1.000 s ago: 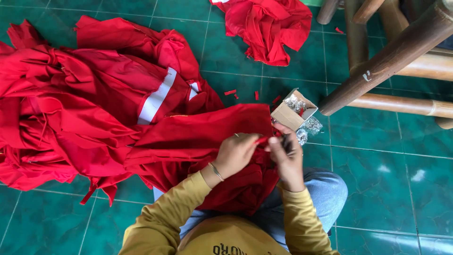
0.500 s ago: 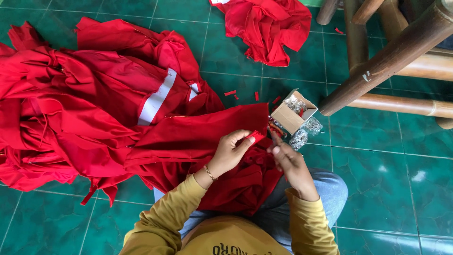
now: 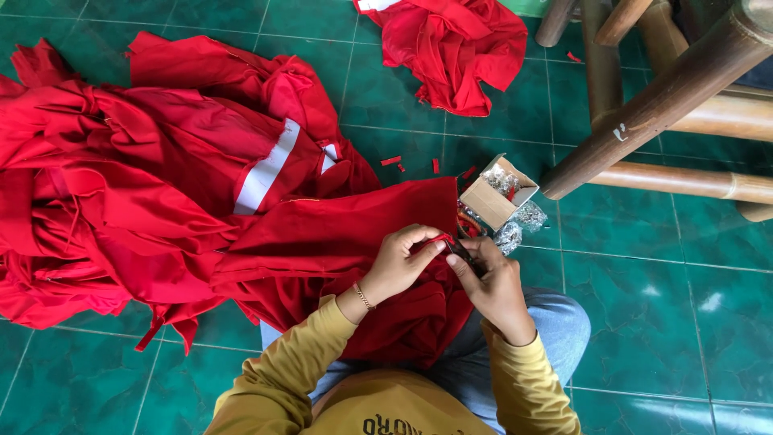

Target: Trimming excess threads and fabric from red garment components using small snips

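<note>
A red garment point(image 3: 338, 234) lies across my lap and spreads onto the green tiled floor. My left hand point(image 3: 401, 262) pinches the garment's edge near its right end. My right hand point(image 3: 491, 282) is closed next to it, fingertips meeting the left hand's at a small dark item point(image 3: 460, 250) that I cannot make out. A small open cardboard box point(image 3: 495, 193) with shiny silvery pieces stands on the floor just beyond my hands.
A large pile of red garments with a white reflective stripe point(image 3: 137, 177) fills the left. Another red heap point(image 3: 455, 48) lies at the top. Wooden furniture legs point(image 3: 668, 97) cross the upper right. Small red scraps point(image 3: 394, 161) dot the tiles.
My right hand, which was apart and slightly lower half a second ago, has come back up to the left hand at the fabric's edge. The garment has barely shifted.
</note>
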